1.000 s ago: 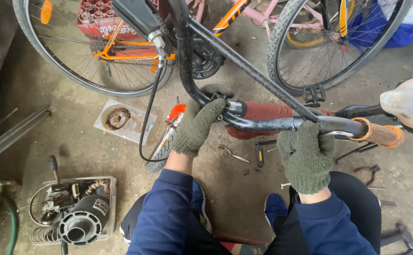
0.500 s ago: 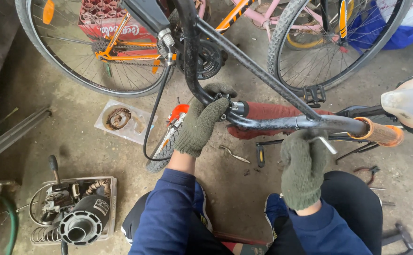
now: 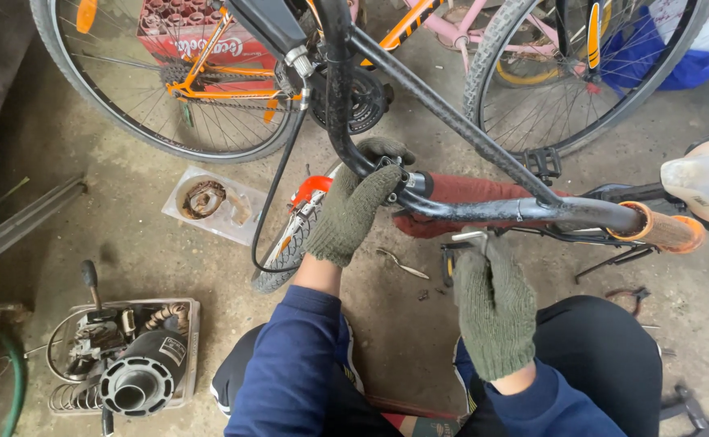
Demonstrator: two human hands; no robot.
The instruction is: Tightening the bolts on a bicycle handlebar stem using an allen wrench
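Concrete floor (image 3: 127,202) lies gritty under me, crowded at the edges: a tray of parts (image 3: 123,360) at my lower left, a bagged rusty ring (image 3: 204,201) beyond it, bicycle wheels (image 3: 168,81) across the top. Between my knees and the wheels runs the black handlebar (image 3: 484,212), level, its orange grip (image 3: 666,231) far right. My left hand (image 3: 353,212), in a green knit glove, is wrapped around the bar's bend beside the red cloth (image 3: 459,190). My right hand (image 3: 492,303), gloved too, sits just under the bar, fingers together, pinching a small metal tool (image 3: 472,236). Bare floor remains below the bar, where pliers (image 3: 403,264) lie.
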